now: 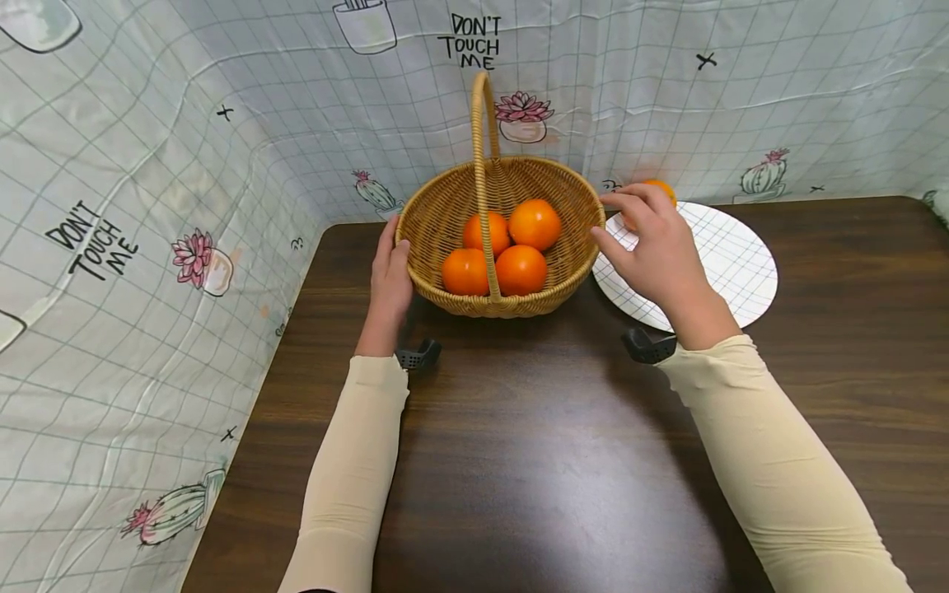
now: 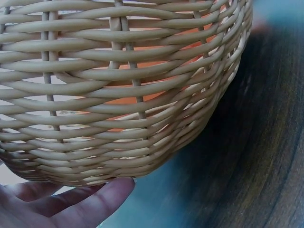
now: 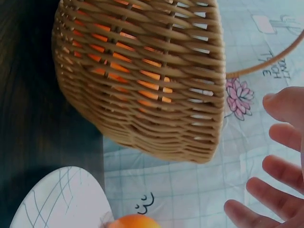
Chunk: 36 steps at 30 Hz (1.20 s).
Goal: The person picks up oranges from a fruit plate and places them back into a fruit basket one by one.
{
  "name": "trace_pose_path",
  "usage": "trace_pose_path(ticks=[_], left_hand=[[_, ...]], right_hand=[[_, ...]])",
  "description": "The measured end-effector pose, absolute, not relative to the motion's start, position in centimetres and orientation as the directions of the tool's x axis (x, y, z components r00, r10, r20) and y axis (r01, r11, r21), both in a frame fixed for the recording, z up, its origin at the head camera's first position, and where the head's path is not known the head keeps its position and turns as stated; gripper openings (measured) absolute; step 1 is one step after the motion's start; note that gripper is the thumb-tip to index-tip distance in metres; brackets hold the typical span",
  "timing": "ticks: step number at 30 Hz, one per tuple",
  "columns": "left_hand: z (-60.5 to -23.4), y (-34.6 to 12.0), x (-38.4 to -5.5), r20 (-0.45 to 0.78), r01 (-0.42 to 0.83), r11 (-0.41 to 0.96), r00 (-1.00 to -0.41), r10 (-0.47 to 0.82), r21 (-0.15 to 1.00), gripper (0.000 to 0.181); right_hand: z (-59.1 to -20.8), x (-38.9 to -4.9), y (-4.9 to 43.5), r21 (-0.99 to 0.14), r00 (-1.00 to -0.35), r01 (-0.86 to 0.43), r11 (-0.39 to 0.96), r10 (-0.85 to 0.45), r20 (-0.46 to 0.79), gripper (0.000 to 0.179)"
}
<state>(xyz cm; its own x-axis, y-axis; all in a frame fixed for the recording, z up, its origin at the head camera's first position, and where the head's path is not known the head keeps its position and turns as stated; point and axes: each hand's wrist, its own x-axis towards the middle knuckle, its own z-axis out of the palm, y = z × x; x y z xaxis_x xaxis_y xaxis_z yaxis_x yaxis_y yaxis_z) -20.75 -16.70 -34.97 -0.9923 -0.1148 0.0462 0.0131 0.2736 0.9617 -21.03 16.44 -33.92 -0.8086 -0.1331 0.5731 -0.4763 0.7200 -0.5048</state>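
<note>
A wicker basket [image 1: 571,284] with a tall arched handle [image 1: 480,132] holds several oranges [image 1: 535,224]. My left hand [image 1: 391,284] is at its left rim, fingers extended along the outside; in the left wrist view the fingertips [image 2: 121,187] meet the woven wall. Past the right rim is my right hand [image 1: 658,247], fingers spread and holding nothing. The right wrist view shows a gap between those fingers [image 3: 278,171] and the basket [image 3: 142,80]. Another orange [image 1: 662,189] is partly hidden behind the right hand, near the plate's far edge.
A round white plate [image 1: 737,263] with a grid pattern lies right of the basket on the dark wooden table [image 1: 519,461]. A printed grid sheet [image 1: 638,82] hangs behind the table and along its left side. Dark wrist cameras [image 1: 419,356] are strapped below both hands.
</note>
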Motion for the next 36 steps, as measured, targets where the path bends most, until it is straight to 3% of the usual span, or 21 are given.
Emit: trace_pose_path(ticks=[20,36], left_hand=[[-35.2,-16.7,-20.9,0.051,0.019,0.283,-0.993,-0.108,0.959,0.051],[-38.5,-18.0,-23.0,0.077,0.042,0.268,-0.989,-0.123,0.962,0.051]], right_hand=[[-35.0,-23.0,18.3,-0.476,-0.844,-0.427,0.769,-0.149,0.516,0.037],[-35.3,-25.3,20.2,-0.495,-0.934,-0.29,0.819,-0.129,0.334,0.041]])
